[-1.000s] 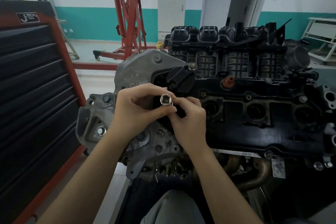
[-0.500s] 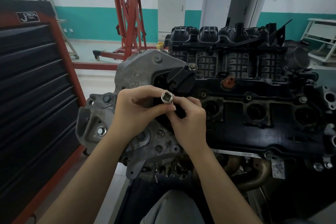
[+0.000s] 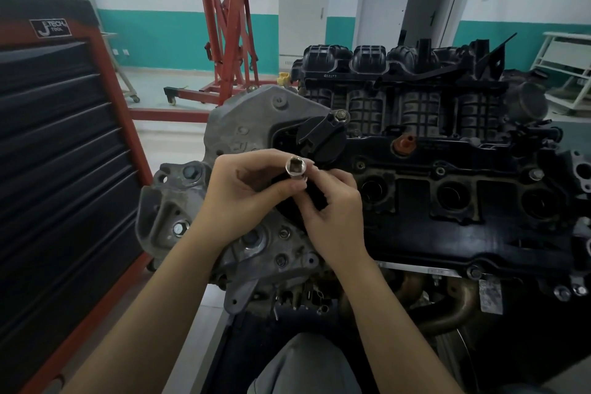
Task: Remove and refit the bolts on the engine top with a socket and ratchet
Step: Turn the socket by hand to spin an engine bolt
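Observation:
A small silver socket (image 3: 296, 167) stands upright with its square drive hole facing me, over the left end of the black engine top (image 3: 447, 211). My left hand (image 3: 243, 198) pinches the socket between thumb and fingers from the left. My right hand (image 3: 332, 211) pinches its lower part from the right with curled fingertips. What sits under the socket is hidden by my fingers. A bolt head (image 3: 341, 115) shows on the black cap behind my hands. No ratchet is in view.
A red and black tool cabinet (image 3: 64, 153) stands close on the left. A red engine hoist (image 3: 228, 41) and a grey control cabinet (image 3: 303, 6) are on the floor behind. The grey timing cover (image 3: 256, 125) lies under my hands; the black intake manifold (image 3: 399, 89) rises behind.
Both hands and the socket have crept slightly upward over the engine's left end; the grip looks the same.

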Available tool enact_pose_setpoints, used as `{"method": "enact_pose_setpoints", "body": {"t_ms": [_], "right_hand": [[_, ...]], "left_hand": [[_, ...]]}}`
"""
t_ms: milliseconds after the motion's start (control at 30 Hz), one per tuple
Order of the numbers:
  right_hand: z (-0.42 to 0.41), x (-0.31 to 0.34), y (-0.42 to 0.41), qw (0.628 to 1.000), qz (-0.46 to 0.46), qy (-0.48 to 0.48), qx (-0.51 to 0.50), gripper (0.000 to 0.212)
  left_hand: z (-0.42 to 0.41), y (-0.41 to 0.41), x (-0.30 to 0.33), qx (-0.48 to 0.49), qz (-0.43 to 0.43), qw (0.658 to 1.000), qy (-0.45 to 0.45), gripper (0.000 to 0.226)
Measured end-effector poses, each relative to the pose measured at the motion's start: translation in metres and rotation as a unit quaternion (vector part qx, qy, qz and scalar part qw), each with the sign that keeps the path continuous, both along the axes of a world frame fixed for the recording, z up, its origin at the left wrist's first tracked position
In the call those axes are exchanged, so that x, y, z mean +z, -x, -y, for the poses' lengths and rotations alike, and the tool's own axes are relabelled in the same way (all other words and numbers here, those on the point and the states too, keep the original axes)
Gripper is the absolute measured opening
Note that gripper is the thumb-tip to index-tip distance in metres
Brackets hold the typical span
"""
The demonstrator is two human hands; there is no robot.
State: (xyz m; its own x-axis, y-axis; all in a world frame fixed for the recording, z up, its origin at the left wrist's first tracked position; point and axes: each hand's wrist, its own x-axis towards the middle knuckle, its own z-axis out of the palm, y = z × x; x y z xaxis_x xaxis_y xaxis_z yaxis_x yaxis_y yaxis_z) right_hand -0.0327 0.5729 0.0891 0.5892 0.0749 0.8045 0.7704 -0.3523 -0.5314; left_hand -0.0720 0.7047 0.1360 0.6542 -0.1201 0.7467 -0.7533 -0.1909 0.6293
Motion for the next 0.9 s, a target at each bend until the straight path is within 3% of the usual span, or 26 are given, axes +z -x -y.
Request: {"method": "enact_pose_setpoints", "body": {"t_ms": [100,233,467,633,800,900], "right_hand": [[0.0007,-0.0005,-0.0019,1.000,0.012,-0.011,0.005,0.023],[0.0001,0.0003,-0.0006,1.000,0.006,-0.027,0.007,0.017],[0.0009,0.0002,0.0006,1.000,-0.012,-0.009,0.005,0.016],[-0.0007,0.0016,0.0027,0.999,-0.018,-0.036,0.004,0.014],[0.0004,-0.0003,0.0014,1.000,-0.011,-0.017,0.007,0.022],[0.0012,-0.0012,0.0018,0.999,-0.026,-0.018,0.001,0.015]], "left_hand": [[0.0000,-0.0006,-0.0004,-0.005,0.007,1.000,-0.026,0.024],[0.0026,-0.0015,-0.0012,0.062,0.054,0.997,-0.005,0.024],[0.0003,0.0002,0.0003,-0.010,0.014,1.000,0.011,0.030],[0.0017,-0.0011,-0.0024,0.080,0.059,0.995,0.029,0.024],[0.0003,0.0013,0.0006,-0.008,0.022,0.999,0.027,0.029],[0.0017,0.0006,0.0012,0.013,0.043,0.999,-0.010,0.031]]}}
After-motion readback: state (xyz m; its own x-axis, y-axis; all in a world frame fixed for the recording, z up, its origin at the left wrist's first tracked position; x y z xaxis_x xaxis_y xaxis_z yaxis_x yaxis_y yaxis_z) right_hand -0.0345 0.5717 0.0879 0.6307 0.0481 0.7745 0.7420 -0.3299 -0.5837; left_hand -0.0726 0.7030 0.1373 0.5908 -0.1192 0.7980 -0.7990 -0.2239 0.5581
